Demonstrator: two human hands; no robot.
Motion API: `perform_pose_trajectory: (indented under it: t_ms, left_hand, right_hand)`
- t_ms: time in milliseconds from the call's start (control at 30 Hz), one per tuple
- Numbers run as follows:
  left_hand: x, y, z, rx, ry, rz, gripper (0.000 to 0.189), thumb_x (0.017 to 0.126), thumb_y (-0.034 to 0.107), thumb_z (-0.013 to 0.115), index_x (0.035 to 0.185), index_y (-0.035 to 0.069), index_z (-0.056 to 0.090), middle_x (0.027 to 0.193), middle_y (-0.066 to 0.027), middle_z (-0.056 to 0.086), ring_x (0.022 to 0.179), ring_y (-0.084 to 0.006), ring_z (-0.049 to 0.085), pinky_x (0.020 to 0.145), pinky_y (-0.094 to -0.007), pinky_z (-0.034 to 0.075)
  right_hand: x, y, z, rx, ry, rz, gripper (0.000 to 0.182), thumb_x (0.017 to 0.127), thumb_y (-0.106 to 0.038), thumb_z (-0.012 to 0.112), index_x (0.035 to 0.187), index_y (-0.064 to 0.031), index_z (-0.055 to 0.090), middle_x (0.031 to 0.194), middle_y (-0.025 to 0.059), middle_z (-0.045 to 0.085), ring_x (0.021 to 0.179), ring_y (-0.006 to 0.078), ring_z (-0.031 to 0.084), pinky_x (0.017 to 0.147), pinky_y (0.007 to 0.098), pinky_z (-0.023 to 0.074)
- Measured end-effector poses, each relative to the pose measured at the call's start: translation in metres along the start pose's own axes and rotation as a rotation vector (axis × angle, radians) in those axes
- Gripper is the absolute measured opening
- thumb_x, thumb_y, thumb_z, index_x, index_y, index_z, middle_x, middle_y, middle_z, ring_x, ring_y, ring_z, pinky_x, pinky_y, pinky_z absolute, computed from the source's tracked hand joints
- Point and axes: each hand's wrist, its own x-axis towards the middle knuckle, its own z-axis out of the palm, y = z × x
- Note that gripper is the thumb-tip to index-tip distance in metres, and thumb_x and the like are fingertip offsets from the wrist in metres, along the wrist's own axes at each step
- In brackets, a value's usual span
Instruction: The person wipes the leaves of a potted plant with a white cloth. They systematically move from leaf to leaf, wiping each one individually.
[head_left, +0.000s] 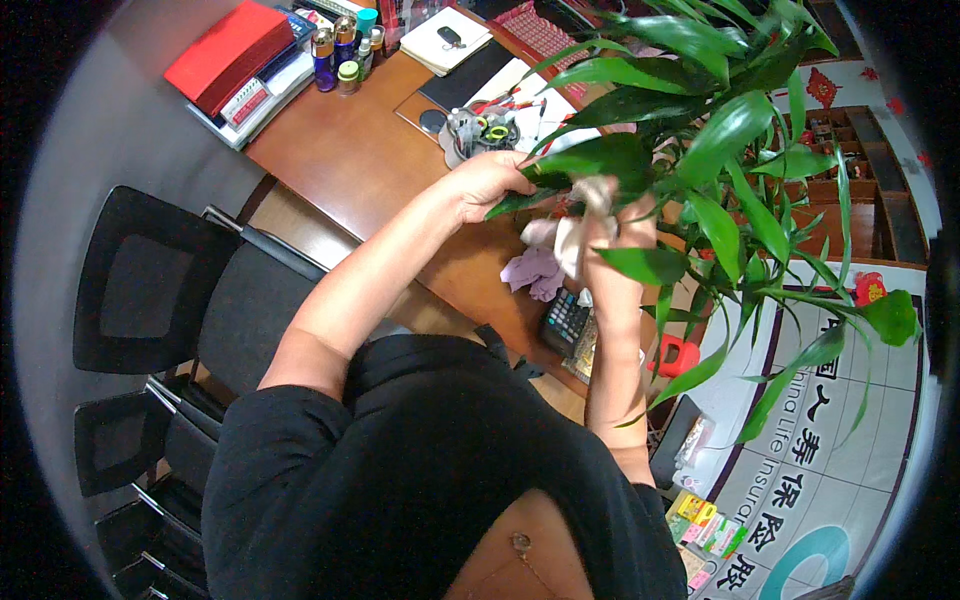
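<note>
A leafy green potted-type plant (731, 142) with long pointed leaves rises at the upper right; its base is hidden by foliage. My left hand (491, 184) grips the tip of a broad green leaf (592, 161) between thumb and fingers. Under and beside that leaf, my right hand (619, 221) holds a pale cloth (568, 244), blurred and partly covered by leaves. A crumpled lilac cloth (534, 274) lies on the wooden desk (337, 150) just below the hands.
Beyond my left hand stands a desk organizer (480, 131) with pens and scissors. A calculator (566, 322) lies near my right forearm. Bottles (324, 60) and a red binder (229, 56) occupy the far left. Black chairs (255, 315) line the left side.
</note>
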Motion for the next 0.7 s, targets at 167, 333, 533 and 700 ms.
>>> perform_pose_trajectory:
  t_ms: [167,333,533,700]
  left_hand:
    - [-0.012,-0.012,0.004,-0.469,-0.244,-0.036,0.043,0.088,-0.005,0.046,0.130,-0.006,0.051,0.128,-0.0233,0.058,0.118,-0.0315,0.061,0.106,-0.0432,0.049]
    - [-0.016,-0.022,0.017,-0.894,-0.494,-0.137,0.043,0.102,0.028,0.044,0.133,-0.002,0.051,0.131,-0.0215,0.059,0.121,-0.0331,0.057,0.111,-0.0462,0.040]
    - [-0.014,-0.018,0.042,-0.727,-0.194,-0.133,0.048,0.103,0.038,0.047,0.125,-0.004,0.057,0.121,-0.0226,0.065,0.109,-0.0350,0.063,0.102,-0.0468,0.048]
    - [0.002,-0.031,0.017,-0.700,-0.310,-0.130,0.052,0.103,0.040,0.045,0.135,-0.001,0.054,0.121,-0.0205,0.066,0.109,-0.0354,0.064,0.099,-0.0467,0.050]
  right_hand:
    - [0.012,0.027,0.030,-0.421,0.017,-0.249,0.034,0.084,-0.010,0.065,0.117,-0.0080,0.065,0.118,0.0161,0.063,0.104,0.0392,0.062,0.086,0.0484,0.0526]
    - [-0.020,0.016,0.052,-0.244,0.116,-0.211,0.043,0.080,-0.006,0.066,0.123,-0.0102,0.065,0.120,0.0179,0.061,0.107,0.0391,0.061,0.091,0.0482,0.0509]
    - [-0.041,0.001,0.045,-0.053,-0.011,-0.269,0.037,0.074,0.000,0.066,0.110,-0.0051,0.069,0.108,0.0172,0.063,0.098,0.0379,0.061,0.086,0.0450,0.0509]
    - [-0.068,-0.003,0.027,0.352,-0.190,-0.157,0.034,0.073,0.006,0.064,0.105,-0.0016,0.069,0.106,0.0147,0.063,0.100,0.0327,0.063,0.088,0.0375,0.0507]
